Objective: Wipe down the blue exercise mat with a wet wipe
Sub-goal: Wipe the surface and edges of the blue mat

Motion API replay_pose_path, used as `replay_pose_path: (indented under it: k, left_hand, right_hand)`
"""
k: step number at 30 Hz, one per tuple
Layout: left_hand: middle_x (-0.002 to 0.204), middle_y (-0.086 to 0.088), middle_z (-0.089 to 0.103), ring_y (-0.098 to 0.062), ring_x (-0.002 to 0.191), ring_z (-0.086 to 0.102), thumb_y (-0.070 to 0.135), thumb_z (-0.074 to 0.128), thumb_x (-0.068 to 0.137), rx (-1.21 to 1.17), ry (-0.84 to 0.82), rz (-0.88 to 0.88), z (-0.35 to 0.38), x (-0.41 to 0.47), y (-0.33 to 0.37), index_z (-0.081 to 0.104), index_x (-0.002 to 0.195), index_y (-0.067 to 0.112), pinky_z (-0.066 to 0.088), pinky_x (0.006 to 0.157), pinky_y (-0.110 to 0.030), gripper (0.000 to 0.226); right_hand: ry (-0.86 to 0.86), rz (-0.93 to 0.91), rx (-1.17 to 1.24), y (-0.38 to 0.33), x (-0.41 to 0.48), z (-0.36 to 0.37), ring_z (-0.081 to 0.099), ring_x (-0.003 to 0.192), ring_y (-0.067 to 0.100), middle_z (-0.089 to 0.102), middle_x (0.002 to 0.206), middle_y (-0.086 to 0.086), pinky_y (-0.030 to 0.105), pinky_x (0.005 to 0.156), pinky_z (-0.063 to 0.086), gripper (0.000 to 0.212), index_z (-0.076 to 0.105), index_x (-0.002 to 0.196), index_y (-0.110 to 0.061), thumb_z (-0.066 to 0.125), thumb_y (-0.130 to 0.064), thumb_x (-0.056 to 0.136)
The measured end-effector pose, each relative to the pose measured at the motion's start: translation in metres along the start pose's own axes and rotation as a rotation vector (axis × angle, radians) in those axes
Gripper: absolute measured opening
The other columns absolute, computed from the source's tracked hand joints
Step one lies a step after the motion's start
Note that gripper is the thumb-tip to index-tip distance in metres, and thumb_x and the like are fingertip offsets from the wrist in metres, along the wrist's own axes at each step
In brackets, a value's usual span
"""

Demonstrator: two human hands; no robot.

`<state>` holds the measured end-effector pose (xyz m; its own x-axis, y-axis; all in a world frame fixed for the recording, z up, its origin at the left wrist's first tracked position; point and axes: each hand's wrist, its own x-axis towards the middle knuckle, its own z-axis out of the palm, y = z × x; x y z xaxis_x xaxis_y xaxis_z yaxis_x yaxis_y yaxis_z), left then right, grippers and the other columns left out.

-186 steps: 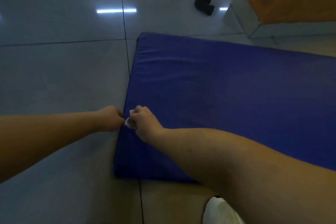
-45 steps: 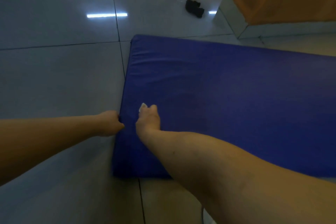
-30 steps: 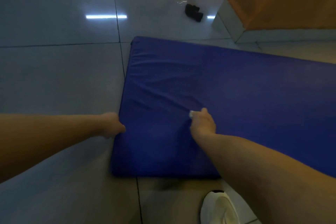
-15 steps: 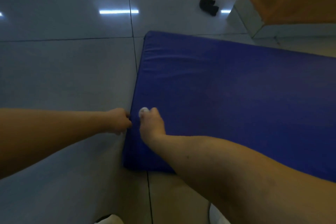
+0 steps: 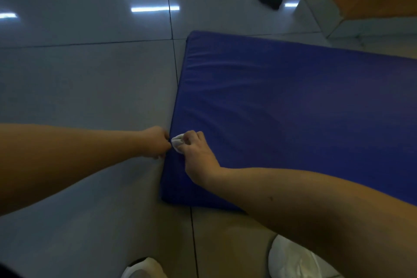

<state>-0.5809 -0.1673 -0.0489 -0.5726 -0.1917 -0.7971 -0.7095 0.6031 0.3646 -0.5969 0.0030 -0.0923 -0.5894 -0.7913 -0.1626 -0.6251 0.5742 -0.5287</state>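
Curling its fingers at centre-left, the left hand (image 5: pixel 155 144) grips the left edge of one blue exercise mat (image 5: pixel 293 119) filling the right. Just beside it, the right hand (image 5: pixel 198 153) pinches one white wet wipe (image 5: pixel 177 141) against the mat. Two white shoes (image 5: pixel 291 257) show along the bottom.

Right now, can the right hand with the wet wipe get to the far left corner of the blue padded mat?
Probably yes, leaning forward. The right hand pinches the white wet wipe at the left edge of the blue padded mat, and nothing lies on it between.
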Motion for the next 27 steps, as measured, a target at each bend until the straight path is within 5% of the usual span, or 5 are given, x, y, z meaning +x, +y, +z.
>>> replay_pose_path:
  k: [4,10,20,27]
  left_hand:
    - [0.103,-0.017,0.070,-0.030,0.095,0.071,0.010,0.054,0.098,0.041,-0.005,-0.004,0.000,0.003,0.001,0.064,0.118,0.003,0.059,0.089,-0.043,0.024]
    - [0.106,-0.014,0.068,-0.027,0.095,0.069,0.010,0.050,0.098,0.050,-0.001,0.001,-0.001,0.002,-0.002,0.060,0.126,0.007,0.059,0.088,-0.044,0.030]
    - [0.111,-0.004,0.067,-0.018,0.095,0.065,0.012,0.053,0.097,0.108,-0.010,0.095,-0.003,-0.001,-0.011,0.053,0.139,0.010,0.056,0.091,-0.036,0.042]
    - [0.096,-0.008,0.072,-0.026,0.092,0.069,0.004,0.053,0.094,0.042,0.009,0.150,0.000,-0.003,-0.019,0.059,0.131,0.010,0.056,0.075,-0.030,0.038]
  right_hand:
    - [-0.014,0.023,0.034,-0.008,0.008,-0.005,0.041,0.112,0.021,0.043,0.123,0.002,0.037,0.096,0.049,0.046,0.057,0.129,-0.018,0.057,0.007,0.091]
    - [0.002,0.146,0.060,-0.013,0.025,-0.013,0.046,0.091,0.020,0.040,0.107,0.003,0.037,0.079,0.053,0.023,0.048,0.093,-0.019,0.058,0.002,0.093]
    - [-0.122,0.144,-0.056,0.007,0.035,-0.041,0.054,0.086,0.020,0.045,0.110,0.004,0.034,0.083,0.054,0.015,0.064,0.112,-0.008,0.057,-0.005,0.099]
    - [0.014,0.440,0.013,0.080,-0.013,-0.067,0.060,0.108,0.023,0.045,0.111,-0.003,0.029,0.093,0.051,0.012,0.065,0.107,-0.013,0.059,-0.008,0.098]
